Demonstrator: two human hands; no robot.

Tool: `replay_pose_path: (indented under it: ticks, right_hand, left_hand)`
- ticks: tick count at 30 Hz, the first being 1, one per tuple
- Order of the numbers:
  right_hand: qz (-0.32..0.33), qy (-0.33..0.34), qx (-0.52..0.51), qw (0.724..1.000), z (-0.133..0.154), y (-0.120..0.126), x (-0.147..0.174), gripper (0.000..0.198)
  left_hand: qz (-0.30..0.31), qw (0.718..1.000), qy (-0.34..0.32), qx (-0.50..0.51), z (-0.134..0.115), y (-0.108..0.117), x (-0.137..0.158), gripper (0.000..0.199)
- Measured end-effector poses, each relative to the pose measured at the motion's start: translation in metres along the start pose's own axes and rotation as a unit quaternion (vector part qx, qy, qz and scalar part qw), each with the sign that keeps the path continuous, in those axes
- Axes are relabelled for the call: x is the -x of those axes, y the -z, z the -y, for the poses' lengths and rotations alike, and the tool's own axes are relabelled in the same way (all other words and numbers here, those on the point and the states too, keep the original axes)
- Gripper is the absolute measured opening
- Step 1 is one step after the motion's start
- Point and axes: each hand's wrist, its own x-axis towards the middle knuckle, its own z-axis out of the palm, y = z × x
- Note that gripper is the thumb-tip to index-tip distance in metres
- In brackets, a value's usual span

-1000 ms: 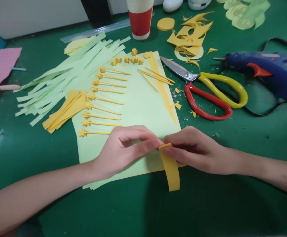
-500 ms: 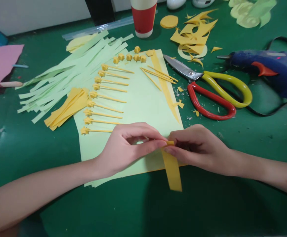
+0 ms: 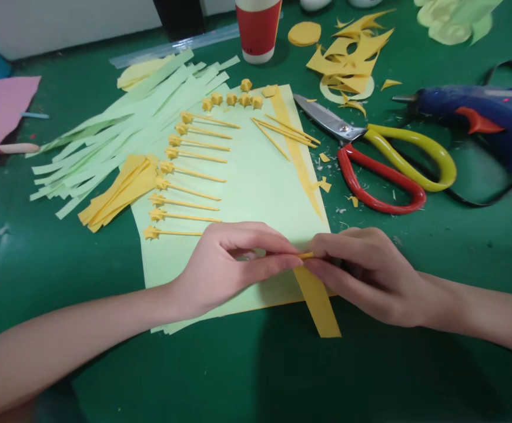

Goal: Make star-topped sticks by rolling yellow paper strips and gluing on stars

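A yellow paper strip (image 3: 320, 302) hangs down between my hands, its upper end folded or rolled and pinched in my fingertips. My left hand (image 3: 242, 255) grips that end from the left with thumb and forefinger. From the right, my right hand (image 3: 364, 273) pinches the same end. Both hands are above the front part of light green paper sheets (image 3: 260, 194). On the sheets lie several yellow sticks with star-shaped heads (image 3: 185, 170) in a column, loose yellow paper stars (image 3: 231, 100) in a row, and several thin bare yellow sticks (image 3: 286, 130).
Scissors (image 3: 370, 147) lie right of the sheets, near a blue glue gun (image 3: 471, 117) with its cord. Green paper strips (image 3: 127, 129) and yellow strips (image 3: 119, 191) spread to the left. A red and white cup (image 3: 259, 29) stands behind, beside yellow paper scraps (image 3: 350, 59).
My right hand has shifted slightly right and turned. The folded top of the yellow strip now looks narrower, and its hanging end has swung to the right.
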Motion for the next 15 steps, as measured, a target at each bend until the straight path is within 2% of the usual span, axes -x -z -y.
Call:
replay_pose_path:
  ticks: [6, 15]
  right_hand:
    - [0.002, 0.041, 0.009, 0.999, -0.0012, -0.0056, 0.0034, 0.019]
    - [0.016, 0.063, -0.004, 0.998, -0.0030, -0.0062, 0.0063, 0.017]
  left_hand:
    - [0.018, 0.999, 0.035, -0.001, -0.0018, 0.0013, -0.0002, 0.004]
    - [0.097, 0.994, 0.051, 0.004, -0.0056, 0.0028, -0.0008, 0.008]
